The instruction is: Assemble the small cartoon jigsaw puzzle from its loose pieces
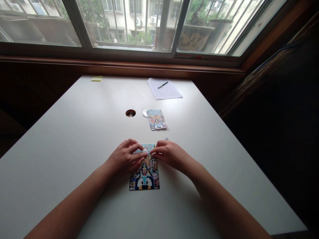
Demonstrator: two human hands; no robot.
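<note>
A colourful jigsaw puzzle (146, 177) lies flat on the white table, with a blue cartoon dog face along its near edge. My left hand (127, 155) rests over its upper left part, fingers spread and the tips touching its surface. From the other side, my right hand (168, 153) reaches onto the upper right part. Its thumb and fingers are pinched together on a small jigsaw piece (149, 153), mostly hidden by the fingertips. A loose jigsaw piece (166, 138) lies just beyond the right hand's knuckles.
Past the puzzle lies a printed picture sheet (157, 120) with a similar design, partly over a round silvery cover (145, 113). A cable hole (130, 113) is left of it. Farther back are paper (163, 93) with a pen (162, 85) and a yellow sticky note (97, 78).
</note>
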